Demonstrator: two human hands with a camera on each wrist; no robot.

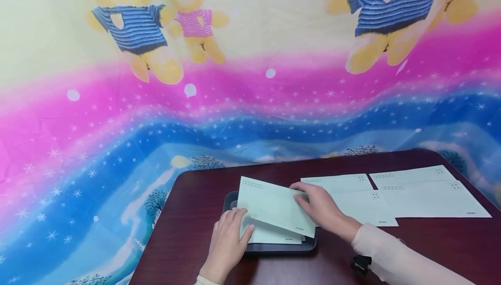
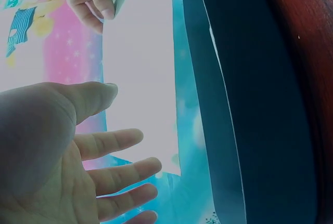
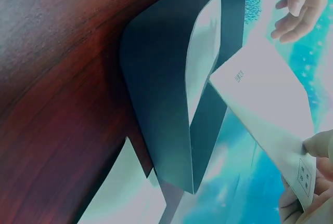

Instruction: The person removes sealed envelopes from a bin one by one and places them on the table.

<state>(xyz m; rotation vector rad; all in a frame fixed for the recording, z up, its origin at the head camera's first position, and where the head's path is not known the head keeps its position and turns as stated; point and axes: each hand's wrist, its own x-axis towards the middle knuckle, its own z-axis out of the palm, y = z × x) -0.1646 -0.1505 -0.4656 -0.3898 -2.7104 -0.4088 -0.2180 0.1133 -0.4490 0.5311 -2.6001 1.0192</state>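
Note:
My right hand (image 1: 322, 204) pinches a pale envelope (image 1: 274, 204) by its upper right edge, thumb on one face and fingers behind. That envelope is lifted at a tilt over a dark grey tray (image 1: 279, 248). More envelopes (image 1: 270, 236) lie inside the tray, mostly covered by the raised one. At the tray's left front is my left hand (image 1: 227, 239). In the left wrist view its fingers (image 2: 125, 174) are spread and nearly straight, with nothing gripped, and the thumb stands apart. Printed boxes mark the raised envelope's upper left corner.
Several envelopes (image 1: 434, 200) lie overlapping on the right of the dark red-brown table (image 1: 203, 193). Behind the table hangs a cloth (image 1: 250, 85) printed with bears and snowflakes. A small black object (image 1: 361, 264) is at the right sleeve.

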